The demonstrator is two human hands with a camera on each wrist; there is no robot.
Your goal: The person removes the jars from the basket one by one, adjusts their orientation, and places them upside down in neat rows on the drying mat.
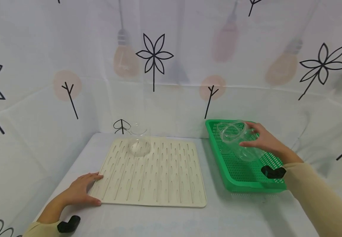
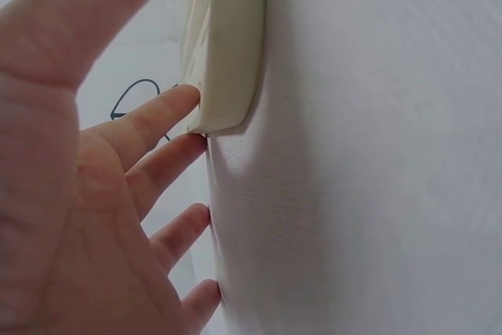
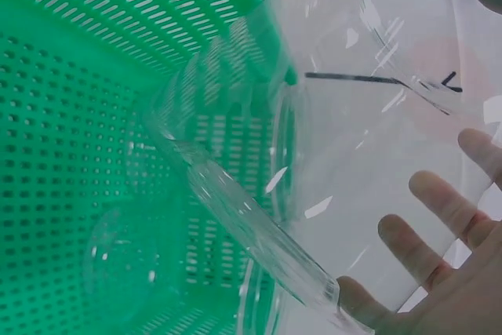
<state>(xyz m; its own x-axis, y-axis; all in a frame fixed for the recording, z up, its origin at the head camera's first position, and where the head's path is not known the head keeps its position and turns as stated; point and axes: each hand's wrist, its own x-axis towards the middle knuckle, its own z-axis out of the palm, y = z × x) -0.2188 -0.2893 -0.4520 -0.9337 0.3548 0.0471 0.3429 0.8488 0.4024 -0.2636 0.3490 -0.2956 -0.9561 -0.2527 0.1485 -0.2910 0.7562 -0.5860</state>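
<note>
My right hand (image 1: 262, 140) grips a clear jar (image 1: 233, 135) tilted over the green basket (image 1: 233, 186). In the right wrist view, fingertips (image 3: 435, 194) lie against the see-through wall of this jar (image 3: 345, 147). More clear glassware (image 3: 121, 260) shows lower in the basket; its outline is hard to make out. Another clear jar (image 1: 139, 148) stands upright on the back left part of the cream ridged mat (image 1: 159, 184). At the mat's front left corner, my left hand (image 1: 80, 190) rests with fingers spread, thumb and fingertips touching the edge.
A white cloth (image 1: 147, 222) covers the table. Behind and at the sides hangs white fabric (image 1: 174, 108) printed with flowers and bulbs. The basket stands to the right of the mat, with a narrow strip of cloth between them.
</note>
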